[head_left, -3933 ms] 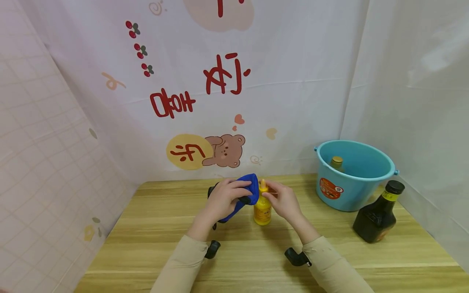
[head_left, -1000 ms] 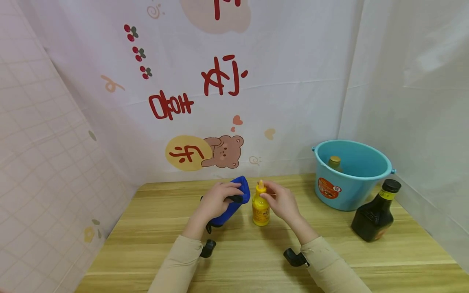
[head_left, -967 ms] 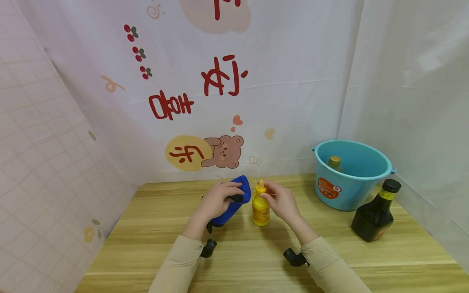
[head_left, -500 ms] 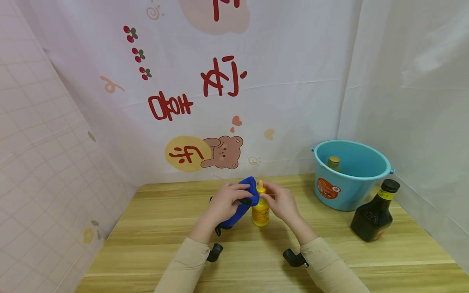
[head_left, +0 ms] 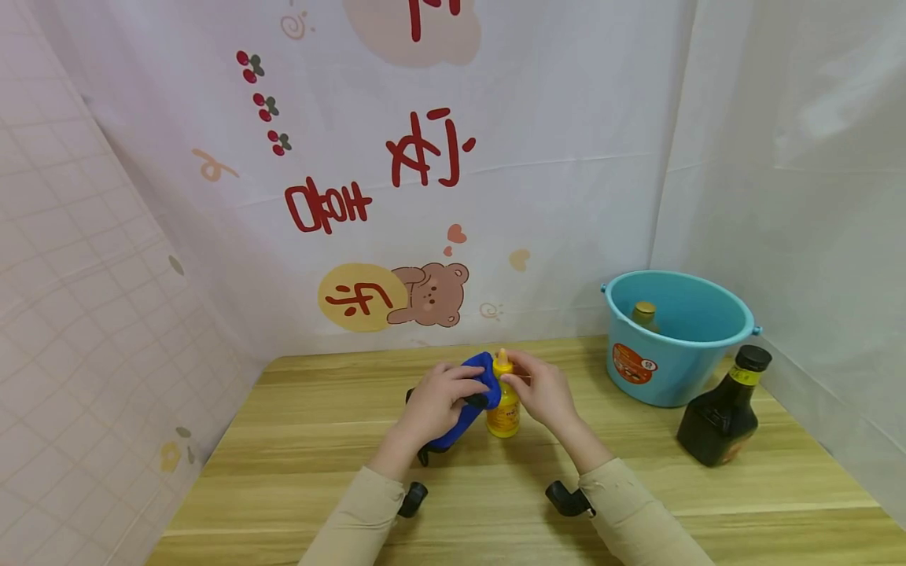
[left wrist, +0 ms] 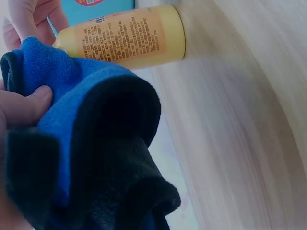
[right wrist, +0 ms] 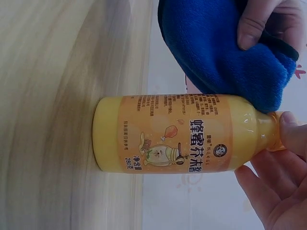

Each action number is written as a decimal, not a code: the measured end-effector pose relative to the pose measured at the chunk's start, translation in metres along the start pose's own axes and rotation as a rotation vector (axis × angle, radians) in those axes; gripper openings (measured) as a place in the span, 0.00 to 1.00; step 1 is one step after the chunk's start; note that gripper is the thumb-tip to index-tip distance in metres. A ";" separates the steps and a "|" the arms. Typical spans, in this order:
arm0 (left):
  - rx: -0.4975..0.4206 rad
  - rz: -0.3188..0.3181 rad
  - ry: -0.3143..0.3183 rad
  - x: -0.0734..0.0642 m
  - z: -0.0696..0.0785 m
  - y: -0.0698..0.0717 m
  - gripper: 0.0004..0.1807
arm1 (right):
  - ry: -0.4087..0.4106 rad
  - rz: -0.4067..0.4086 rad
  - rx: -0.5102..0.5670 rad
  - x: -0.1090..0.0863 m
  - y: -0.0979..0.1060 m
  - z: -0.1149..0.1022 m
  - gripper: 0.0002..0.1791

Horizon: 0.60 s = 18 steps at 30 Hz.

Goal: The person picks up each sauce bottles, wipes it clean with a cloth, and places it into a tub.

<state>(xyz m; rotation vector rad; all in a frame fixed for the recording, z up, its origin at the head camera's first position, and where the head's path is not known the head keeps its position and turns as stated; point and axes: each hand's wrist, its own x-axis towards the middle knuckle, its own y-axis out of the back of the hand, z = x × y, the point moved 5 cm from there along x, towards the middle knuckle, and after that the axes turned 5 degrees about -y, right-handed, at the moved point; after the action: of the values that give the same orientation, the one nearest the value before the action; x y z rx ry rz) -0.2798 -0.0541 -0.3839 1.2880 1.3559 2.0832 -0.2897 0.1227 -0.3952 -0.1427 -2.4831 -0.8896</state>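
A yellow squeeze bottle of honey mustard sauce (right wrist: 175, 136) stands upright on the wooden table, its label showing in the right wrist view. My right hand (head_left: 545, 391) pinches the bottle at its neck, just below the pointed cap (head_left: 502, 360). In my left hand (head_left: 440, 397) is a folded blue cloth (left wrist: 53, 67) with black edging and a dark underside, gripped between thumb and fingers. The cloth lies against the bottle's upper left side, by the shoulder and neck, as the right wrist view shows. Its lower end hangs close over the table.
A light blue bucket (head_left: 647, 369) stands at the back right, with a gold-capped bottle (head_left: 645, 316) inside. In front of it on the right is a dark sauce bottle (head_left: 718, 424) with a black cap. A printed white curtain (head_left: 566, 196) hangs behind the wooden table (head_left: 318, 440).
Over the last second my left hand has brought the cloth rightward from apart to against the bottle, then slightly lower. My right hand keeps its hold on the neck.
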 end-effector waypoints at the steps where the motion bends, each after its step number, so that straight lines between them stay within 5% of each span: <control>1: -0.002 -0.007 -0.002 -0.001 0.000 0.000 0.20 | -0.004 -0.003 0.001 0.000 0.000 0.000 0.19; 18: 0.013 0.025 -0.065 -0.014 0.001 -0.005 0.22 | -0.004 -0.008 0.001 -0.001 0.001 -0.001 0.19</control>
<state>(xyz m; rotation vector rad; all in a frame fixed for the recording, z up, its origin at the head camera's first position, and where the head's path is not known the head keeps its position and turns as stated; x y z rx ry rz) -0.2725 -0.0602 -0.3951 1.3723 1.3339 2.0340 -0.2886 0.1227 -0.3948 -0.1341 -2.4890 -0.8924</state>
